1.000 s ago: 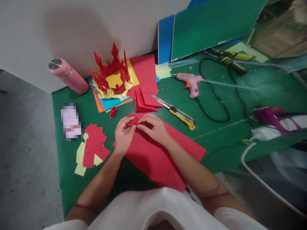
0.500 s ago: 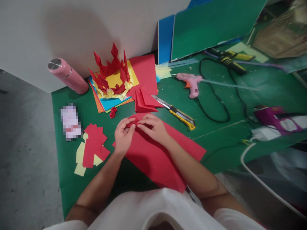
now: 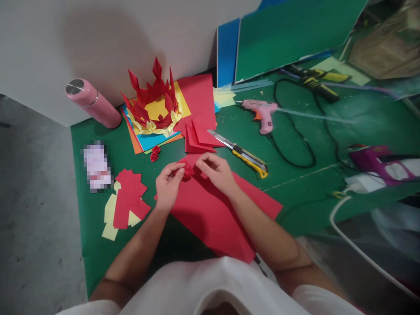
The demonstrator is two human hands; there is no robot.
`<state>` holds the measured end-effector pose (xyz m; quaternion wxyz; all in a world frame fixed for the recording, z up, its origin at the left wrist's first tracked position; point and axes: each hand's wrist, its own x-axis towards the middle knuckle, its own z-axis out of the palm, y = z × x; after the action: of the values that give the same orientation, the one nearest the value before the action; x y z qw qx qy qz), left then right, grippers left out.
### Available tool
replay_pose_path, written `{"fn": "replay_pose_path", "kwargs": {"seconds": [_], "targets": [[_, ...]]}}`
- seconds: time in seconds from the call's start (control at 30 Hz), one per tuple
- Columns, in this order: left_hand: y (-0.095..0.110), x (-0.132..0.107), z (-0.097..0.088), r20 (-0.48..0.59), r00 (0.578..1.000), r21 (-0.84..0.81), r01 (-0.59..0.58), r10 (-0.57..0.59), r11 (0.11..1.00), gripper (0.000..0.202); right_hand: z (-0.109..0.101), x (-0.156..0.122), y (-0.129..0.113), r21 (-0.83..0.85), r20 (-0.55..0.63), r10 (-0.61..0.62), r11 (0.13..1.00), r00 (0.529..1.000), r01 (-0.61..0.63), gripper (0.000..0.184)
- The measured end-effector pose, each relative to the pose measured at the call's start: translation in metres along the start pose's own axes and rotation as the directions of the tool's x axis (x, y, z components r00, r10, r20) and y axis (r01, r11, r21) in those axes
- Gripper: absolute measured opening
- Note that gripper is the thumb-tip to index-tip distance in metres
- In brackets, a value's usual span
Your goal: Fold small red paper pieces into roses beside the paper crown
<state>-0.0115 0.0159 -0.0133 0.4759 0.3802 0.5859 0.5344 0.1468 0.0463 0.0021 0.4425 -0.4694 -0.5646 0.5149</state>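
Note:
Above a large sheet of red paper [image 3: 213, 218], my left hand [image 3: 169, 181] pinches a small folded piece of red paper [image 3: 187, 168] between thumb and fingers. My right hand [image 3: 216, 171] is just to the right of that piece, a small gap away. Its fingers are curled, with the thumb close to the forefinger; whether anything thin is between them I cannot make out against the red sheet. Small red paper roses [image 3: 155, 153] lie left of the hands. Beyond the hands are folded red papers [image 3: 198, 138] and a yellow-handled utility knife [image 3: 246, 156].
A red and yellow paper crown [image 3: 154, 116] sits on coloured sheets. Left are a pink bottle [image 3: 95, 105], a blurred-out object [image 3: 97, 166] and red and pale yellow paper pieces [image 3: 127, 201]. A pink glue gun [image 3: 262, 113] with a looping black cord [image 3: 295, 164] lies right, near pliers [image 3: 315, 85].
My right hand has drawn away from the small red piece, slightly up and to the right. My left hand keeps hold of the piece and has barely moved.

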Motion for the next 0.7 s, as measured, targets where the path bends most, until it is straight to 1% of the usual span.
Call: {"fn": "replay_pose_path", "kwargs": {"seconds": [0.03,0.1,0.17,0.23,0.33,0.43,0.57,0.63,0.7], "targets": [[0.0008,-0.0005,0.0004,0.009,1.000,0.010,-0.005,0.005,1.000,0.021,0.0001,0.0006,0.0001,0.044,-0.007,0.046,0.998,0.999,-0.045,0.034],[0.0029,-0.0015,0.0011,0.029,0.999,0.041,-0.021,0.020,0.999,0.020,0.0009,0.0009,0.0009,0.098,0.026,0.105,0.989,0.994,-0.107,0.034],[0.0053,-0.0025,0.0017,0.039,0.999,0.079,-0.034,0.031,0.996,0.020,0.0019,0.0002,0.0013,0.104,0.070,0.134,0.985,0.989,-0.141,0.034],[0.0072,-0.0032,0.0020,0.045,0.998,0.109,-0.044,0.040,0.993,0.019,0.0023,-0.0010,0.0010,0.077,0.074,0.149,0.985,0.986,-0.154,0.030],[0.0085,-0.0037,0.0021,0.056,0.997,0.136,-0.066,0.058,0.989,0.018,0.0022,-0.0021,0.0005,0.026,0.048,0.144,0.989,0.988,-0.145,0.021],[0.0078,-0.0037,0.0021,0.059,0.996,0.147,-0.077,0.069,0.986,0.018,0.0027,-0.0019,0.0025,0.041,0.049,0.117,0.992,0.992,-0.119,0.017],[0.0061,-0.0033,0.0022,0.061,0.995,0.152,-0.093,0.085,0.984,0.018,0.0049,-0.0014,0.0073,0.079,0.051,0.051,0.995,0.997,-0.055,0.021],[0.0058,-0.0032,0.0022,0.065,0.994,0.161,-0.097,0.088,0.982,0.019,0.0057,-0.0014,0.0087,0.083,0.056,0.036,0.996,0.998,-0.041,0.025],[0.0061,-0.0033,0.0020,0.062,0.994,0.173,-0.099,0.089,0.980,0.021,0.0054,-0.0014,0.0083,0.088,0.064,0.030,0.996,0.998,-0.035,0.025]]}}
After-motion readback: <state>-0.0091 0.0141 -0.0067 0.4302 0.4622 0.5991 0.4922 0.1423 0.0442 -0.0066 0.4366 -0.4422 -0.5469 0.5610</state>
